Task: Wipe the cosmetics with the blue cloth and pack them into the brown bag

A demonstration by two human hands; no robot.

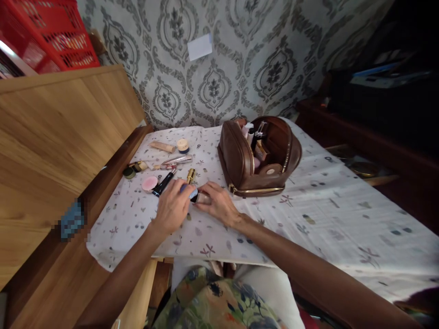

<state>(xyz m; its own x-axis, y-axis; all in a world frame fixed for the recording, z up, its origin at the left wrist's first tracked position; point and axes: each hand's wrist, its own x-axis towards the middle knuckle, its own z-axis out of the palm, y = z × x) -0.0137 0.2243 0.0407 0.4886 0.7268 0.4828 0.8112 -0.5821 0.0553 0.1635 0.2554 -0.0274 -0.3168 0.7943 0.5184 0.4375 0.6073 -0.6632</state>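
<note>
- Here's the tabletop (325,256), draped in patterned cloth (295,256)!
- Brown bag (236,160) gaping at two o'clock from the hands.
- Right hand (219,203): fingers curled partway, gripping a bottle (203,198) between both hands.
- Left hand (173,208): fingers nearly closed on a blue thing (188,190), details unclear.
- Black tube (164,184), ten o'clock.
- Gold lipstick (191,175), eleven!

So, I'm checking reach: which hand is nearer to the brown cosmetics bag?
Right. The right hand is just off the near left corner of the brown cosmetics bag, not touching it; the left hand is farther left, beyond the right.
</note>
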